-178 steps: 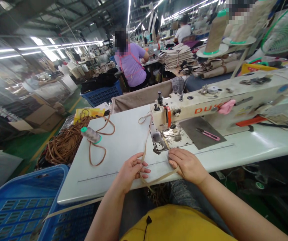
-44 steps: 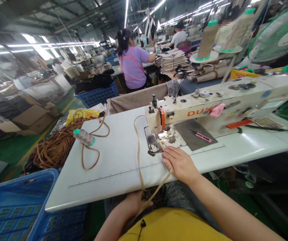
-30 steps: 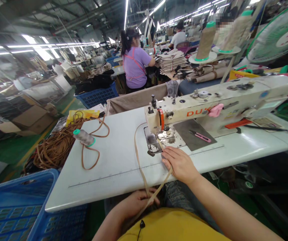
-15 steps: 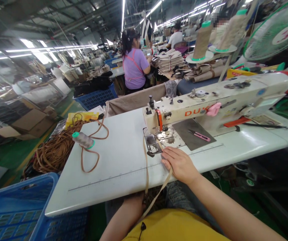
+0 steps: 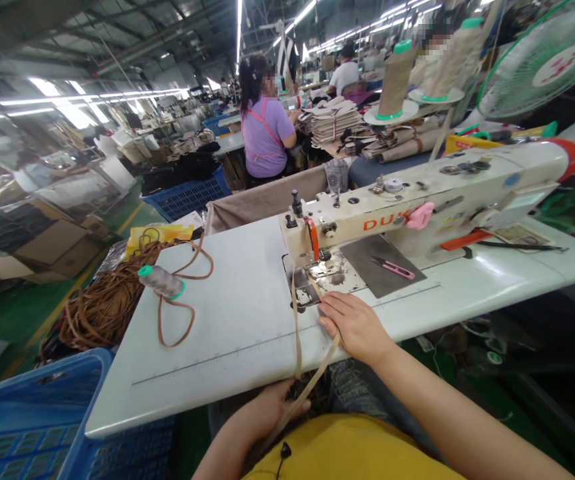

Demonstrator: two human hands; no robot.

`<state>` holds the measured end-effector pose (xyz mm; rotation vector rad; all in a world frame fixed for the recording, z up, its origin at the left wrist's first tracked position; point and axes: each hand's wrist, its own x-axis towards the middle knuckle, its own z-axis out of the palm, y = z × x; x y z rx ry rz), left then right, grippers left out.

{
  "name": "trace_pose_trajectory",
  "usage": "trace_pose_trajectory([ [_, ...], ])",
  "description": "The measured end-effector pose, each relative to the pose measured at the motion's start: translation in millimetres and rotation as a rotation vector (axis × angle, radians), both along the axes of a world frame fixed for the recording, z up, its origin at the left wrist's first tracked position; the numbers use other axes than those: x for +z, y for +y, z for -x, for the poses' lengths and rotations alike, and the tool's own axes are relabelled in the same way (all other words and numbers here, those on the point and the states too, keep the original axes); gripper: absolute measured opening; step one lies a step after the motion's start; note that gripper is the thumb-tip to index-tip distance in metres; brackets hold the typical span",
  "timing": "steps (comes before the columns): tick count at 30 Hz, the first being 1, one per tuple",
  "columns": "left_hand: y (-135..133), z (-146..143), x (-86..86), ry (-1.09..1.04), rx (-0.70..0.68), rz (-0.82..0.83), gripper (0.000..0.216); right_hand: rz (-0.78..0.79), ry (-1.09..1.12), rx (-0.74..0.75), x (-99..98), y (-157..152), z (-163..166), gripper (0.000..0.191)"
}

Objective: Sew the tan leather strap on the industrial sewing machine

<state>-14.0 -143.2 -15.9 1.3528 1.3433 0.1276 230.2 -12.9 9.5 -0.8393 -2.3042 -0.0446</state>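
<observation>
A thin beige strap (image 5: 296, 327) hangs in a loop from the needle area of the sewing machine (image 5: 367, 220). My right hand (image 5: 355, 327) lies at the front of the metal needle plate (image 5: 337, 270), fingers pressed together on one length of the strap, which trails from beneath the palm toward my lap. Below the table edge, my left hand (image 5: 270, 410) is closed at the other hanging length; its fingers are partly covered by the strap crossing in front. Pink-handled thread snips (image 5: 395, 268) lie on a dark mat (image 5: 377, 257) to the right of the needle.
On the white table (image 5: 217, 320), a grey thread cone (image 5: 161, 282) lies beside brown cord (image 5: 192, 323). A heap of brown cord (image 5: 102, 307) sits off the left edge, above a blue crate (image 5: 32, 393). A co-worker (image 5: 266, 133) sits beyond; a fan (image 5: 547, 63) stands right.
My left hand has risen into fuller view at the table edge. The strap's left length has shifted slightly right. My right hand stays in place on the strap; the view has shifted a little.
</observation>
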Motion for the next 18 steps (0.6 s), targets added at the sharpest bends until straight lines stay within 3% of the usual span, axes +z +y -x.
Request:
trace_pose_trajectory([
  [5,-4.3,8.0,15.6,0.244,-0.121,-0.014,0.051,-0.002,0.007,-0.006,0.9,-0.3,0.0,0.028],
  [11,-5.4,14.9,27.3,-0.080,-0.046,0.076,0.046,0.013,0.014,0.008,-0.4,0.2,0.2,0.026],
  [18,-4.1,11.6,60.9,-0.162,0.087,-0.098,0.050,0.004,0.018,0.022,-1.0,1.0,-0.1,0.027],
])
